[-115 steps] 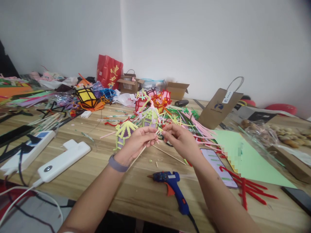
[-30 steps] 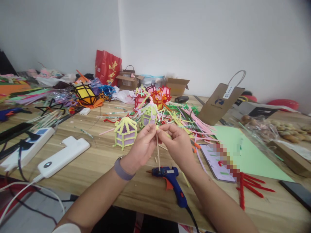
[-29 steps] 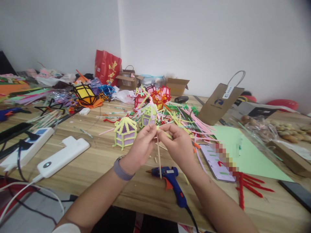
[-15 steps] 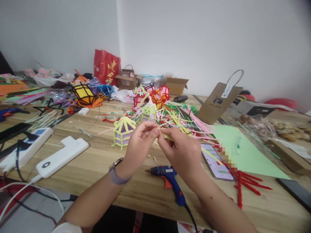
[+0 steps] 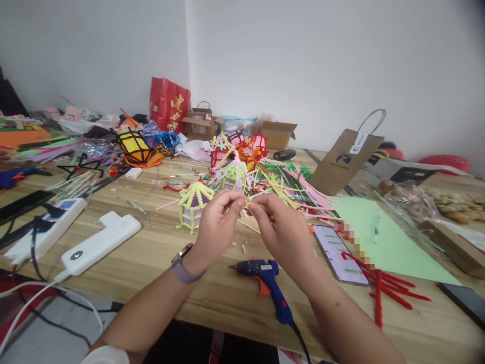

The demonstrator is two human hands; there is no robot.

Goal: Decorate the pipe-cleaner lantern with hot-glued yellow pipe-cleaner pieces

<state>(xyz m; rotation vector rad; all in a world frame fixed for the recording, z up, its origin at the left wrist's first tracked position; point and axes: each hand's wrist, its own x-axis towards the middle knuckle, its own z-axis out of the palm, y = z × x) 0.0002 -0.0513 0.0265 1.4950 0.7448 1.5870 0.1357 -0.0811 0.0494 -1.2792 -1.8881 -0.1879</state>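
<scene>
My left hand (image 5: 217, 222) and my right hand (image 5: 285, 230) meet above the middle of the table, thumbs and forefingers pinched tip to tip. Between the fingertips shows a bit of yellow pipe cleaner (image 5: 247, 205); most of it is hidden by the fingers. Just left of my left hand stands a small yellow-and-lilac pipe-cleaner lantern (image 5: 194, 205). Another pale one (image 5: 233, 177) is behind my fingertips. Below my hands a blue glue gun (image 5: 261, 273) lies on its side, its nozzle pointing left.
A lit phone (image 5: 337, 253) and red pipe cleaners (image 5: 392, 290) lie to the right, beside a green sheet (image 5: 394, 242). A white power bank (image 5: 102, 245) and power strip (image 5: 45, 230) are at left. Loose pipe cleaners (image 5: 291, 184), finished lanterns (image 5: 250, 151) and a paper bag (image 5: 344, 162) stand behind.
The yellow strand that stuck out past my right hand toward the phone no longer shows there. My right hand's fingers have shifted slightly; the view has moved a little.
</scene>
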